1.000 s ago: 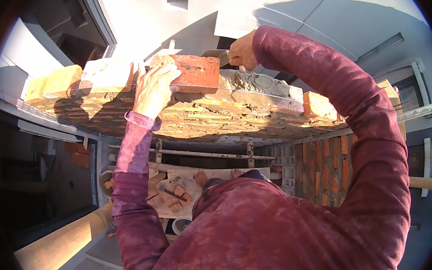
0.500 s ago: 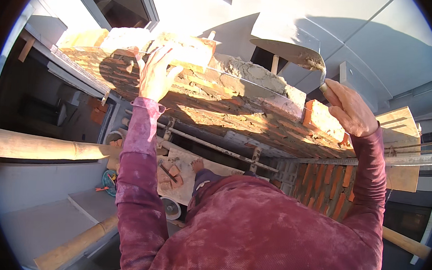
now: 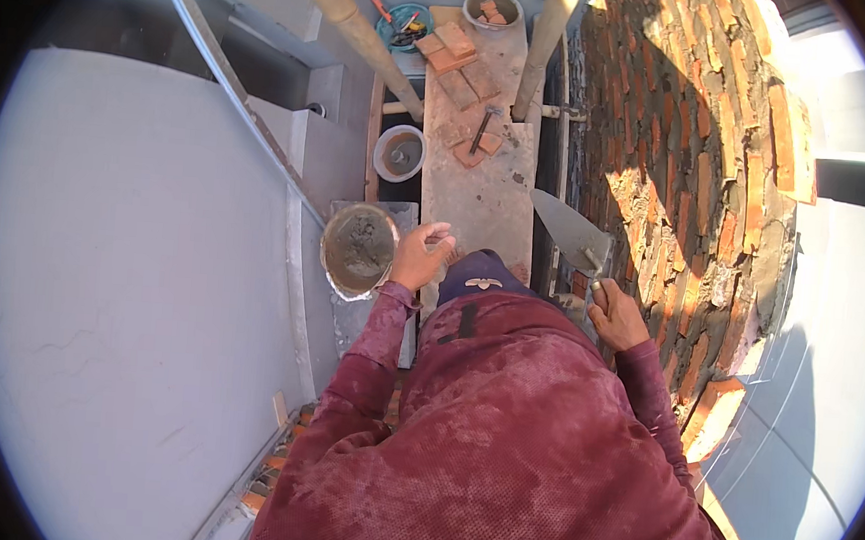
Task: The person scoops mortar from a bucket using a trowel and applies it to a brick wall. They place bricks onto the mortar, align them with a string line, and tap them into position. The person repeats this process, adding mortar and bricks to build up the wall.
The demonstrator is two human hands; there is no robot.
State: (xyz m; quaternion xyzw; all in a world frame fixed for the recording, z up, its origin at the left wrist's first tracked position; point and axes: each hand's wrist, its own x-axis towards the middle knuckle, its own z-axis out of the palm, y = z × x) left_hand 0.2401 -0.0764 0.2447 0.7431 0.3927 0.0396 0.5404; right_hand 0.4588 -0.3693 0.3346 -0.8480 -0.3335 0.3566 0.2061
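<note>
My right hand [image 3: 615, 318] grips the handle of a trowel [image 3: 573, 235], whose grey blade points up and left beside the brick wall [image 3: 700, 178]. My left hand [image 3: 421, 256] hangs with curled fingers holding nothing, just right of a round pan of wet mortar [image 3: 358, 248]. Below me runs a wooden scaffold plank [image 3: 478, 193]. My maroon sleeves and torso fill the lower middle of the view.
Loose bricks [image 3: 458, 51] and a hammer [image 3: 483, 128] lie on the far end of the plank. A second bucket [image 3: 399, 152] stands left of it, a third [image 3: 491, 8] at the top. Bamboo poles [image 3: 354, 24] cross above. A grey slab [image 3: 131, 279] lies far below left.
My view has swung from the wall top down to the scaffold. My left hand has left the brick on the wall and dropped beside the mortar pan. The trowel has come down too.
</note>
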